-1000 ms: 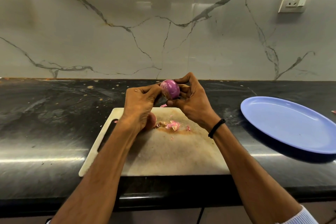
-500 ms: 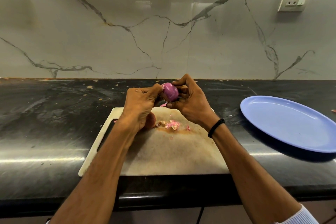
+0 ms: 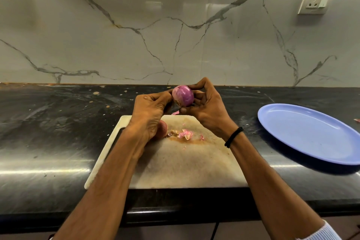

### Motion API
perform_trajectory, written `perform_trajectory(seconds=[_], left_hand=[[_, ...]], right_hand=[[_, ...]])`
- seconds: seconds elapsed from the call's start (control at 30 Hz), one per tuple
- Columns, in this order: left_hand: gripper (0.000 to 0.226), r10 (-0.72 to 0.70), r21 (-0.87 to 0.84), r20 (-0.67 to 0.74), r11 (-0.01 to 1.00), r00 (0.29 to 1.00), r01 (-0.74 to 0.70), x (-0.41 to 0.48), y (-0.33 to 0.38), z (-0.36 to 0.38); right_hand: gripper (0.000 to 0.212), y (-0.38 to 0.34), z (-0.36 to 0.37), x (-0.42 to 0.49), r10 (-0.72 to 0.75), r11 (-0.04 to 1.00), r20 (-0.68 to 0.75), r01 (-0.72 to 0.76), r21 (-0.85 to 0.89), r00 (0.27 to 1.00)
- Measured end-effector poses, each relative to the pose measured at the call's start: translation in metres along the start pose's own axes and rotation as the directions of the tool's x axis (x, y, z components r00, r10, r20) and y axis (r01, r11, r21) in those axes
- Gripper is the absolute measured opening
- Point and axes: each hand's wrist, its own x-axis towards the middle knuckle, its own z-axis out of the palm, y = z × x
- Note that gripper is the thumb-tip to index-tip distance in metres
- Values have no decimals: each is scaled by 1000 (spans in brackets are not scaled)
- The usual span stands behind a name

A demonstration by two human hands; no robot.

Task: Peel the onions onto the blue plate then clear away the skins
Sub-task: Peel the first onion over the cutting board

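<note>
The left hand pinches a purple onion with curled fingertips, and the right hand wraps curled fingers round its other side, above the far edge of the cutting board. Skins lie on the board beside a second onion. The blue plate sits to the right on the counter.

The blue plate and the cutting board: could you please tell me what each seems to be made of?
The blue plate looks like plastic, perhaps melamine: an even pale blue with a satin sheen, soft highlights and a thin raised rim. The cutting board looks like white plastic: off-white and dull, with a moulded handle slot, brown staining and a scuffed surface.
</note>
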Motion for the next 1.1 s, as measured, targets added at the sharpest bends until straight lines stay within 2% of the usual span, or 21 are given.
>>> perform_trajectory(seconds=[0.17, 0.23, 0.37, 0.47, 0.57, 0.73, 0.9, 1.0, 1.1], left_hand=[[20, 52, 5, -14, 999, 999, -52, 3, -3, 1], [21, 98, 59, -27, 994, 995, -96, 4, -5, 1], [13, 201, 125, -99, 974, 975, -189, 6, -6, -1], [11, 168, 78, -102, 984, 980, -161, 7, -5, -4], [5, 137, 30, -40, 990, 990, -136, 4, -3, -5], [34, 66, -26, 45, 998, 997, -65, 3, 0, -5], [20, -51, -140, 94, 988, 994, 64, 1, 1, -3], [23, -112, -126, 141, 983, 984, 130, 3, -2, -4], [21, -120, -128, 128, 982, 984, 136, 4, -3, -3]], right_hand=[[56, -4, 0, 0, 3, 999, -10, -2, 41, 1000], [57, -4, 1, 0, 4, 1000, -15, -4, 25, 1000], [60, -3, 3, 0, 16, 999, -26, -15, 28, 1000], [69, -3, 3, 0, 11, 999, -25, -10, 35, 1000], [77, -2, 1, -1, 0, 999, -13, 1, 44, 1000], [70, -1, 0, -1, -17, 999, -16, 18, 38, 1000], [63, 1, 1, -2, -15, 998, 16, 14, 55, 1000], [59, 1, 1, -2, -5, 998, 32, 3, 66, 999], [57, 1, 3, -3, -5, 999, 39, 4, 41, 999]])
